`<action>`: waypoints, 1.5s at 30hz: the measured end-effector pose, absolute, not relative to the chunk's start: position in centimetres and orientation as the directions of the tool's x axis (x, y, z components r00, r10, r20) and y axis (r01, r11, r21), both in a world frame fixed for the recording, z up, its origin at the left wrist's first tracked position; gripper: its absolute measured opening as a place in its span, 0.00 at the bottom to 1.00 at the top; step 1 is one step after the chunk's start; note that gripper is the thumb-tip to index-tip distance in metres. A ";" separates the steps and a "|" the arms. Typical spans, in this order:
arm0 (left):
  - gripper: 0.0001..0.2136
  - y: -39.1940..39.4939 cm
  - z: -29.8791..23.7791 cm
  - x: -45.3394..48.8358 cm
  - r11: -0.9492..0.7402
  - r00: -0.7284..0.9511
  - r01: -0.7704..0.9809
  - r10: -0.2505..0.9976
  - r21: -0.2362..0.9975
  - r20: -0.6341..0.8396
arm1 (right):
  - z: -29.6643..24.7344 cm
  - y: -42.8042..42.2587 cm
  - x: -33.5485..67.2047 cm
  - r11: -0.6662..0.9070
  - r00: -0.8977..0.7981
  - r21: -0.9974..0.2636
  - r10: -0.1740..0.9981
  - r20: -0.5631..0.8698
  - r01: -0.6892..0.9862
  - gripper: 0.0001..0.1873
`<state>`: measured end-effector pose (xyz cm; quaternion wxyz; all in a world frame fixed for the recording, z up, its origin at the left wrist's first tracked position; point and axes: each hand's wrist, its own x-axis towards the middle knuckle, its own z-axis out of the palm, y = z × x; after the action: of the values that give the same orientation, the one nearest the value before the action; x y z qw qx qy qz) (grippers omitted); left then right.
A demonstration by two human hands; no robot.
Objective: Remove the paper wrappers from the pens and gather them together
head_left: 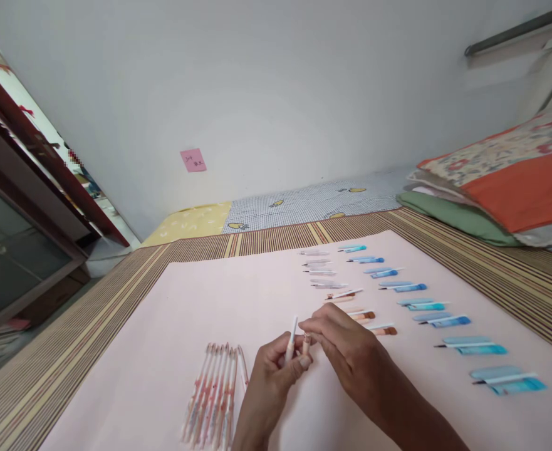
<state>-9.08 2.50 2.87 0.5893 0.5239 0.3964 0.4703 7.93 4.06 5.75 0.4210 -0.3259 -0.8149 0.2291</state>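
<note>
My left hand [273,379] is closed around pen parts over the pink sheet. A white refill [293,329] stands up out of a peach barrel piece [289,352] in its fingers. Beside it, a second peach piece with a brown top [306,344] sits at the left thumb. My right hand [346,344] comes in from the right with its fingers bent together, the tips at this brown-topped piece. Its thumb is hidden, so what it pinches cannot be made out. Just behind the hands lie peach-and-brown pen parts [364,316] with white refills.
Assembled pens [212,388] with reddish markings lie bundled at the left. Blue pen parts [445,321] run in a slanting row at the right, and clear ones [320,272] lie farther back. The pink sheet [130,357] covers a striped mat [59,369]. Folded bedding [515,181] stands back right.
</note>
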 end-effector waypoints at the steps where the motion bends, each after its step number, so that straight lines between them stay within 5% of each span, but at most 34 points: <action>1: 0.08 2.5 2.8 -9.1 0.008 0.244 -0.138 0.970 0.990 0.026 | 5.8 4.1 8.0 0.678 -0.429 -0.657 0.728 0.535 0.330 0.13; 7: 0.10 2.6 1.4 -9.5 0.025 0.132 -0.163 0.991 0.986 -0.004 | 6.2 4.0 8.2 0.584 -0.330 -0.746 0.807 0.490 0.320 0.12; 11: 0.14 2.7 0.9 -9.4 0.035 0.052 -0.315 0.998 0.948 -0.019 | 5.6 4.1 7.4 0.368 -0.311 -0.879 0.910 0.274 0.303 0.09; 15: 0.13 2.8 1.4 -9.2 0.041 0.031 -0.543 0.999 0.838 -0.028 | 4.0 4.1 5.3 0.160 -0.315 -0.976 0.943 0.107 0.148 0.23; 19: 0.11 2.8 1.6 -9.4 0.008 -0.033 -0.597 0.999 0.802 -0.035 | 3.1 3.9 3.7 0.066 -0.282 -0.996 0.956 0.082 -0.068 0.18; 25: 0.13 2.9 1.8 -9.8 0.020 -0.102 -0.567 0.990 0.824 -0.094 | 3.1 3.5 3.2 0.027 -0.262 -0.979 0.962 0.080 -0.200 0.09; 34: 0.14 2.5 1.8 -10.0 0.034 -0.057 -0.452 0.996 0.891 -0.067 | 0.8 4.1 2.1 -0.169 -0.316 -0.837 0.949 0.005 -0.520 0.15; 45: 0.23 2.2 2.9 -10.3 -0.092 -0.122 -0.017 0.989 0.996 0.089 | 1.2 5.6 4.7 -0.080 -0.246 -0.910 0.969 0.025 -0.407 0.19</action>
<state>-10.31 2.20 2.91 0.4512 0.4852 0.5006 0.5571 4.67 5.59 1.21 0.5215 -0.3238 -0.4337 0.6596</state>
